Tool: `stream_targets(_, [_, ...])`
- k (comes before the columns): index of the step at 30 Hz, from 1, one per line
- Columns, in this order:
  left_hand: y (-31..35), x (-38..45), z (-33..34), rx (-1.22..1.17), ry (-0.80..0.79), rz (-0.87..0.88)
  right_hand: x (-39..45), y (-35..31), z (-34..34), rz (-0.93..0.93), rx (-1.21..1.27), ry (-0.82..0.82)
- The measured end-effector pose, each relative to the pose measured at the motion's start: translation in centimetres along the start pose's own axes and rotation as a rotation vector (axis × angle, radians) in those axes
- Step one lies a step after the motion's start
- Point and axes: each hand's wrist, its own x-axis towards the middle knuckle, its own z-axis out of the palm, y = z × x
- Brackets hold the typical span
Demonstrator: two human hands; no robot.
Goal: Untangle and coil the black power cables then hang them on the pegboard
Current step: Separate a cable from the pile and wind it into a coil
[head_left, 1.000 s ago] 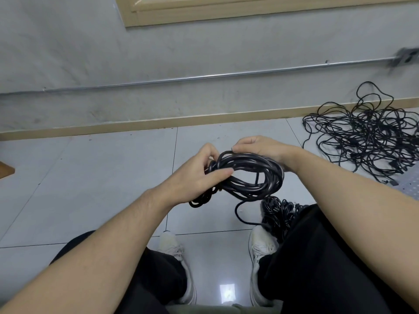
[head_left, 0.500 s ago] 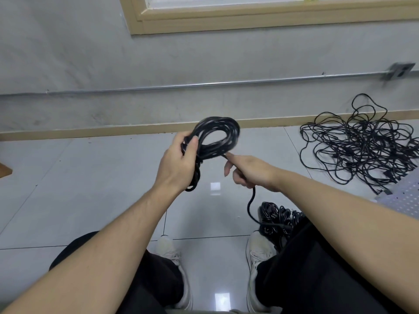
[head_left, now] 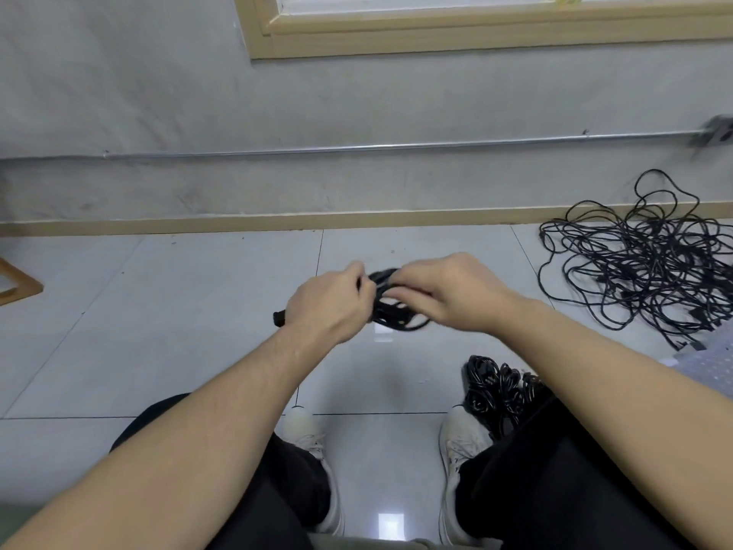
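Hands are now close together, while half a second ago they were apart with the coil raised high in the left one. The left hand [head_left: 329, 307] grips the coiled cable [head_left: 392, 311] with curled fingers, and a black plug end [head_left: 279, 318] sticks out at the left side of this hand. The right hand [head_left: 448, 293] comes over the coil from the right, its fingers bent around the loops. The coil sits between both hands, lower than before and above the tiled floor [head_left: 198, 311]. The tangled cable pile [head_left: 642, 264] lies on the floor far right. Another coiled bundle [head_left: 496, 387] rests beside the right shoe [head_left: 462, 450].
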Motion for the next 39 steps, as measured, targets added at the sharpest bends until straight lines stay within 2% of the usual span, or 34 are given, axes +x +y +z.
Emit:
stream_targets(3, [0.4,-0.6,0.5,-0.206,-0.118,0.125,-0.1,2.0,-1.2,0.227,0.110,0.071])
stream_targets(5, [0.8,-0.7,0.6,-0.416,-0.191,0.206,-0.3,2.9,-1.6,0.393,0.294,0.081])
stream_targets(8, [1.5,-1.0,0.6,-0.613,-0.348,0.297,-0.4,3.1,-1.6,0.468,0.560,0.074])
stream_targets(10, [1.7,-1.2,0.8,-0.723,-0.384,0.332,-0.3,3.3,-1.5,0.524,0.633,0.063])
stream_targets(14, [1.9,-1.0,0.9,-0.848,-0.230,0.309,-0.4,4.4,-0.6,0.686,0.698,-0.016])
stream_targets(17, [1.5,-1.2,1.0,-0.924,-0.217,0.301,-1.4,5.4,0.1,0.820,0.773,-0.157])
stream_targets(19, [1.3,-1.4,0.7,-1.010,-0.200,0.297,-2.4,6.5,0.6,0.848,0.752,-0.242])
stream_targets(23, [0.6,-0.6,0.1,-1.003,0.032,0.193,-2.9,6.6,1.3,0.887,0.656,-0.328])
stream_targets(26, [-0.6,0.7,0.5,-0.896,0.185,0.059,-2.4,4.7,1.1,0.820,0.581,-0.351])
stream_targets(28, [-0.7,1.1,0.6,-0.825,0.225,-0.040,-2.2,3.6,1.3,0.682,0.431,-0.367])
stream_targets(33, [-1.2,1.9,-0.2,-0.631,0.341,-0.342,-2.0,0.2,1.5,0.340,0.040,-0.537])
stream_targets(34, [-1.6,2.1,-0.5,-0.593,0.337,-0.382,-1.9,-0.4,1.2,0.282,-0.001,-0.511])
stream_targets(36, [-2.4,2.0,-0.7,-0.414,0.254,-0.357,-1.7,-1.3,0.5,0.172,-0.053,-0.382])
stream_targets(39, [-1.9,1.1,-0.3,-0.065,0.027,-0.165,-1.2,-1.0,-0.1,0.095,-0.093,-0.199])
